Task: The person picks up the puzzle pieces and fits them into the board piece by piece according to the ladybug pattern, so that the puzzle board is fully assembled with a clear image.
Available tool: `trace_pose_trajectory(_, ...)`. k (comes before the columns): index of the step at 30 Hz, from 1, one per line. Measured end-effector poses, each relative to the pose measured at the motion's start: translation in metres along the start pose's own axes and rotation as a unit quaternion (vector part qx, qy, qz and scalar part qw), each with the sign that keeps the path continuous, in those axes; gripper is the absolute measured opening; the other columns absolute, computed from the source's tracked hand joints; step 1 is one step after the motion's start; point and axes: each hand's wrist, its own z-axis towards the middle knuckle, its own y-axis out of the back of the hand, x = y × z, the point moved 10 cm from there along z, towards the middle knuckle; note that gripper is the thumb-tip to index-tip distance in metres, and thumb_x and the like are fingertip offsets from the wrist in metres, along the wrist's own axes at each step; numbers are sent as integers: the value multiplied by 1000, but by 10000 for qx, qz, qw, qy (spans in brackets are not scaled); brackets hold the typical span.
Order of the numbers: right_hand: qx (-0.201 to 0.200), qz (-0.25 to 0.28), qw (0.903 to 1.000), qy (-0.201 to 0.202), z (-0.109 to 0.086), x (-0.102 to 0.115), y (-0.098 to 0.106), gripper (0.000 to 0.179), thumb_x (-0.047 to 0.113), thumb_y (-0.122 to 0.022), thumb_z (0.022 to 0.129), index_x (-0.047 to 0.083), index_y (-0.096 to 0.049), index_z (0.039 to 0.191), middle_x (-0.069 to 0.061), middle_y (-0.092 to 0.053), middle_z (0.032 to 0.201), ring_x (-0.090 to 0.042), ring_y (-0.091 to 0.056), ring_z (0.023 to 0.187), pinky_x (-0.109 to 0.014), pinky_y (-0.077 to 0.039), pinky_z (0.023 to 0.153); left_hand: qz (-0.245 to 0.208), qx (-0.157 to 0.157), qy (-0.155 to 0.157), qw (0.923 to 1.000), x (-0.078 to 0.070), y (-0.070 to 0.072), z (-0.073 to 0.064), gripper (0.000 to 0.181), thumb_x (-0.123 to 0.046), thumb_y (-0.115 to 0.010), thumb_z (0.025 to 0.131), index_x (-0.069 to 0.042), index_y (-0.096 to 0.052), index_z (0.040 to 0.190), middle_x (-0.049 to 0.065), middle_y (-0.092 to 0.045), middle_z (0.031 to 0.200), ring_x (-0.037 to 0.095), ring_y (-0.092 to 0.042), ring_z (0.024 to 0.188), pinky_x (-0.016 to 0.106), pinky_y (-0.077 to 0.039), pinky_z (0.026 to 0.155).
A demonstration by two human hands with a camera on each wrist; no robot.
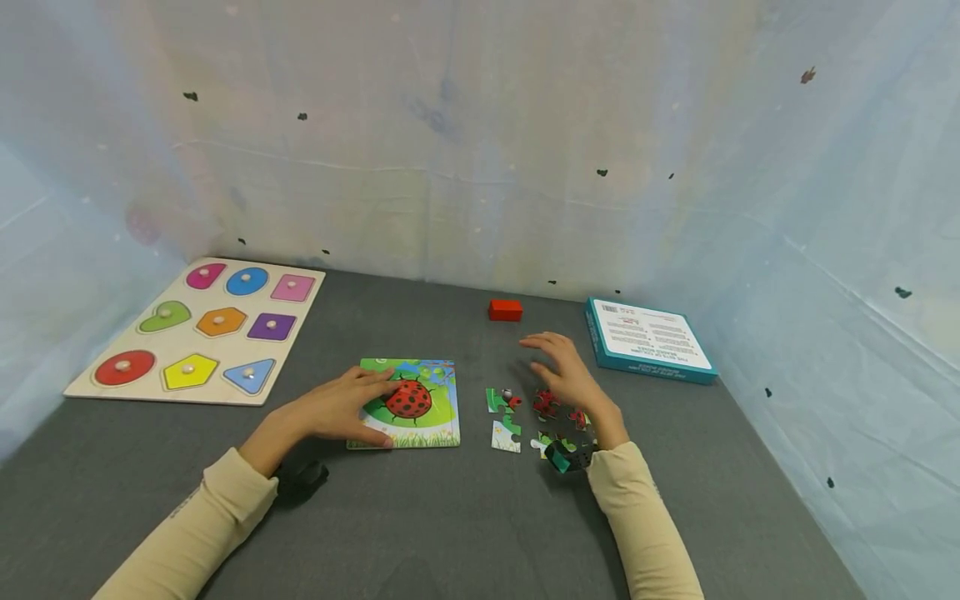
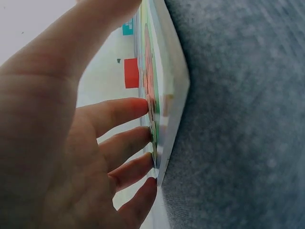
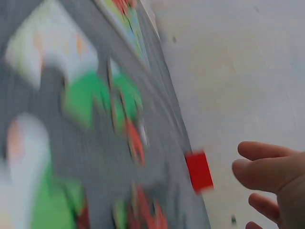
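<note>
A square jigsaw board [image 1: 444, 421] with a ladybug picture lies on the dark table. My left hand [image 1: 341, 406] rests on its left part, fingers spread and thumb near the front edge. In the left wrist view the fingertips [image 2: 139, 106] touch the picture side of the board [image 2: 178, 78]. Right of the board lie several loose jigsaw pieces [image 1: 506, 436], green, white and red. Over them hovers my right hand [image 1: 570, 375], fingers loosely bent, holding nothing. The right wrist view shows it [image 3: 281, 183] apart from the blurred pieces [image 3: 88, 98].
Behind the pieces sits a small red block [image 1: 506, 311]. A teal and white box [image 1: 652, 337] lies at the back right. To the left is a wooden shape board [image 1: 240, 346] with knobbed coloured shapes. A pale sheet [image 1: 480, 217] hangs behind the table.
</note>
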Motion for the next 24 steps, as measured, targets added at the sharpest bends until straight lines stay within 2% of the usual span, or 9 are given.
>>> trace_pose_trajectory(6,125,-180,9985,-502,-32,-39,24,42,-7,-60,85,-2,-53,126,-25,-47,131,-40,-39,124,-58,-28,100,-1,6,-13,10000,0,0,0,93,-69,-64,69,-14,-43,141,13,-35,147,30,-34,125,53,-38,94)
trace_pose_trajectory(13,447,-173,9939,-992,-63,-70,29,44,-8,-57,86,-5,-49,129,-28,-43,134,-44,-38,124,-59,-31,98,58,25,-9,10000,-2,1,0,93,-69,-65,70,-13,-43,141,14,-36,146,32,-33,126,55,-38,94)
trace_pose_trajectory(20,468,16,9862,-1590,-79,-92,24,42,-1,-59,89,1,-51,130,-22,-49,132,-41,-43,123,-57,-33,98,99,-3,-54,9999,-3,1,0,90,-65,-65,72,-12,-43,141,13,-36,146,33,-33,127,56,-37,94)
trace_pose_trajectory(24,311,104,9859,-1639,-81,-96,24,40,1,-59,89,3,-53,129,-20,-51,130,-40,-44,122,-57,-33,98,93,-29,-44,9999,-3,1,-1,89,-65,-65,73,-12,-43,141,13,-36,146,32,-34,127,55,-38,94)
